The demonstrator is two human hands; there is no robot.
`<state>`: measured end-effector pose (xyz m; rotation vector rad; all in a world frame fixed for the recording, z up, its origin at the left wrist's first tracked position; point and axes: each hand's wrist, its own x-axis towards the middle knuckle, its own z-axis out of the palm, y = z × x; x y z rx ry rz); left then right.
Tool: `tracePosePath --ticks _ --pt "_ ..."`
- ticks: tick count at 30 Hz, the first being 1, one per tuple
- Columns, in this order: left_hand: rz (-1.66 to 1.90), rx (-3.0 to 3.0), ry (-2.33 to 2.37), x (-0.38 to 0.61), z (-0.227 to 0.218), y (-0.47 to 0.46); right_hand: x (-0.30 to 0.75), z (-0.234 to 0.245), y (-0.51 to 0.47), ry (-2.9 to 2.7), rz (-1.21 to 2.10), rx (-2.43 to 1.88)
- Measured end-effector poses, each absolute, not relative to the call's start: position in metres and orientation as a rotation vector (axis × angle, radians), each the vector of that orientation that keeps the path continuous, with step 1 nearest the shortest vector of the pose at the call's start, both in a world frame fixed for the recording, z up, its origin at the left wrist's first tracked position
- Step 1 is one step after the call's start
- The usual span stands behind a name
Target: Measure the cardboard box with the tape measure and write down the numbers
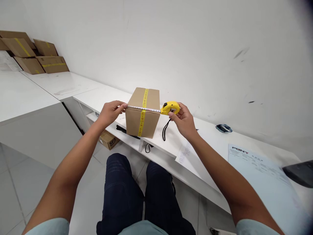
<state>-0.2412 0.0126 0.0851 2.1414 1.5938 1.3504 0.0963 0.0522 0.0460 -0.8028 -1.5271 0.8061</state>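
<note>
A brown cardboard box (133,122) with yellow printed tape down its middle stands on the white desk in front of me. Across its near top edge runs the white blade of a tape measure (171,107), whose case is yellow with a black wrist strap hanging down. My right hand (184,120) is closed around the case, just right of the box. At the box's left top corner, my left hand (112,111) pinches the free end of the blade between thumb and fingers.
Several taped cardboard boxes (52,64) are stacked at the far left against the wall. Right of me lie a printed sheet (254,169) and a dark blue ring-shaped item (223,128), with a black object (299,173) at the edge. Below the desktop, another box (109,139) sits on the floor.
</note>
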Motion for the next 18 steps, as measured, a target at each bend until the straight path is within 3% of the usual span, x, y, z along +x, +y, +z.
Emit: tracePosePath --ticks 12,18 --pt "0.744 2.843 2.014 -0.238 0.090 0.012 0.095 0.050 0.048 -1.565 0.790 -0.772" --pt "0.578 3.121 1.936 -0.255 0.104 0.019 0.096 0.052 0.048 -1.623 0.769 -0.816"
